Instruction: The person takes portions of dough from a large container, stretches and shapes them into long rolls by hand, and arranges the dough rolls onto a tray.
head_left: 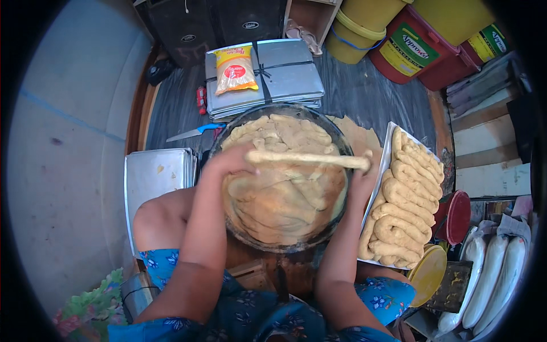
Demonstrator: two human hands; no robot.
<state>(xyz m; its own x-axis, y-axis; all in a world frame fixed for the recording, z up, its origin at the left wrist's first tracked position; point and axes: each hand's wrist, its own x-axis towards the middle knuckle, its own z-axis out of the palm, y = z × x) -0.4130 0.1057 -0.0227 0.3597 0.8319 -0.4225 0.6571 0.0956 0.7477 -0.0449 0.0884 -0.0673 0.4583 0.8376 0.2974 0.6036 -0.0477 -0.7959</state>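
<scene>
A long rope of dough is stretched level above a wide round basin. My left hand is closed around its left end, and my right hand grips the right end, where a tip of dough pokes up by the fingers. Beneath the rope, a large folded mass of soft dough fills much of the basin. To the right of my right hand, a metal tray holds several thick dough ropes laid in loops side by side.
Beyond the basin, a yellow-and-clear packet lies on stacked metal trays tied with black strips. A blue-handled knife rests left of the basin, near more metal trays. Yellow and red buckets stand far right.
</scene>
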